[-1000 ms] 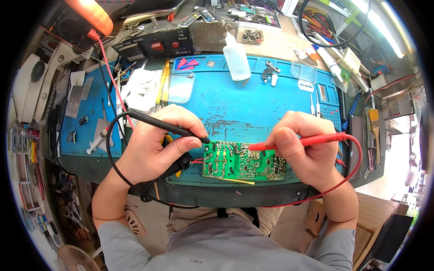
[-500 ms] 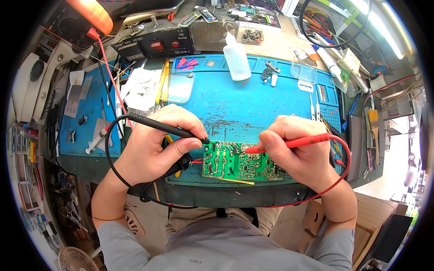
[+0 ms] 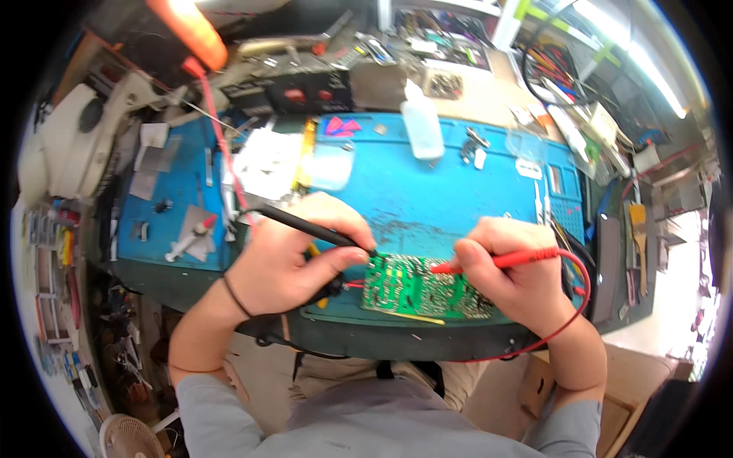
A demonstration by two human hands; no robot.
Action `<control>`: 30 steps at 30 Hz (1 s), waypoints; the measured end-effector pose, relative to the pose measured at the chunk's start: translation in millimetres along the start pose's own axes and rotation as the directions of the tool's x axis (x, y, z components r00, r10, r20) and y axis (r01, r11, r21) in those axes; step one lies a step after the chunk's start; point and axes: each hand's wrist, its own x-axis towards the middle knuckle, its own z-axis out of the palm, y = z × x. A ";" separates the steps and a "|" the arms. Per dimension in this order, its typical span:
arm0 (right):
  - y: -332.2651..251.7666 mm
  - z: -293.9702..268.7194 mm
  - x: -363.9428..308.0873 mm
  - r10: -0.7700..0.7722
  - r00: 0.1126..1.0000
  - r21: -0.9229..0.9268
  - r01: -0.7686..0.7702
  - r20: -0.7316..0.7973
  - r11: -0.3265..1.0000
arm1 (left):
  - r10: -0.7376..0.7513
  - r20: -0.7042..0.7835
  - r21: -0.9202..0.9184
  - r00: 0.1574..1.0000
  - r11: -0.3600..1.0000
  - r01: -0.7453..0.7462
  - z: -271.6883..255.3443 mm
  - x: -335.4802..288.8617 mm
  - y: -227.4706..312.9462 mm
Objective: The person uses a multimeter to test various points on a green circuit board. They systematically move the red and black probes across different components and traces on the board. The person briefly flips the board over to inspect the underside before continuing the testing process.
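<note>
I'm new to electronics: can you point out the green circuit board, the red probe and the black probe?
green circuit board (image 3: 416, 288), head view, middle of its face
red probe (image 3: 519, 258), head view, its handle
black probe (image 3: 305, 225), head view, its shaft

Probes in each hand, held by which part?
Left hand grips the black probe mid-shaft; right hand pinches the red probe near its tip end.

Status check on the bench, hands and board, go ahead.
Left hand grips black probe. Right hand grips red probe. Both tips on green circuit board. Nothing in the way.
</note>
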 end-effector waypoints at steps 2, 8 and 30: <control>-0.7 -2.5 -0.3 -0.014 1.000 -0.001 0.014 0.011 1.000 | 0.042 0.021 0.021 0.999 0.999 -0.042 -2.1 2.6 0.5; -5.6 -1.0 -0.5 0.034 0.999 -0.010 -0.034 -0.012 0.999 | 0.073 0.020 0.065 0.997 0.995 -0.074 -3.8 2.6 2.3; -2.8 -0.6 -1.0 0.040 0.999 -0.006 -0.040 -0.004 0.999 | 0.112 -0.006 0.068 0.994 0.992 -0.111 -1.3 3.6 2.4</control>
